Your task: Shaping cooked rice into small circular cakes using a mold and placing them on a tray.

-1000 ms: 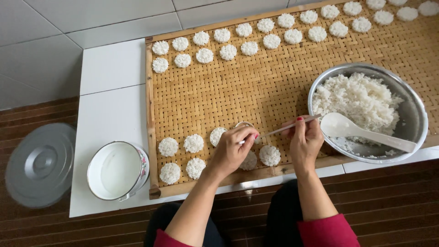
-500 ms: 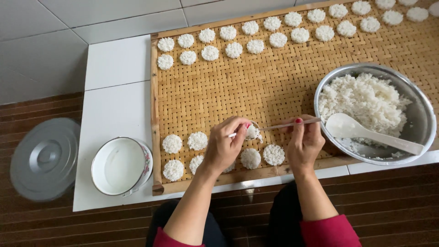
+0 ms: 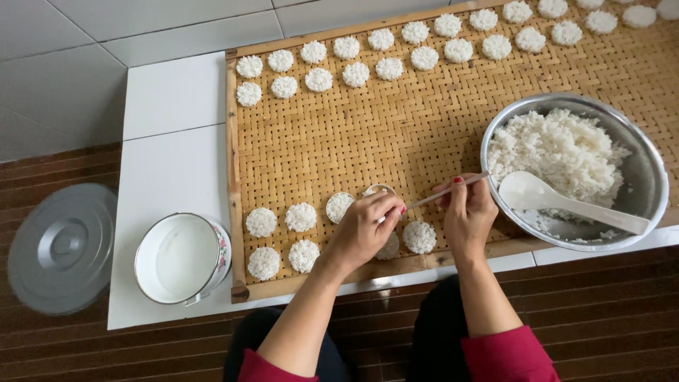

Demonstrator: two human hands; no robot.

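My left hand pinches a small round ring mould on the woven bamboo tray. My right hand holds a thin stick whose tip reaches toward the mould. Round white rice cakes lie in two short rows at the tray's near left, with one more cake between my hands. A metal bowl of cooked rice stands to the right with a white spoon resting in it.
Two rows of rice cakes line the tray's far edge. A white enamel bowl of water sits on the white tiled ledge at the left. A grey metal lid lies on the brown floor further left.
My left hand has lifted the ring mould off a newly formed cake and shifted it slightly to the right. The right hand keeps the stick close by.
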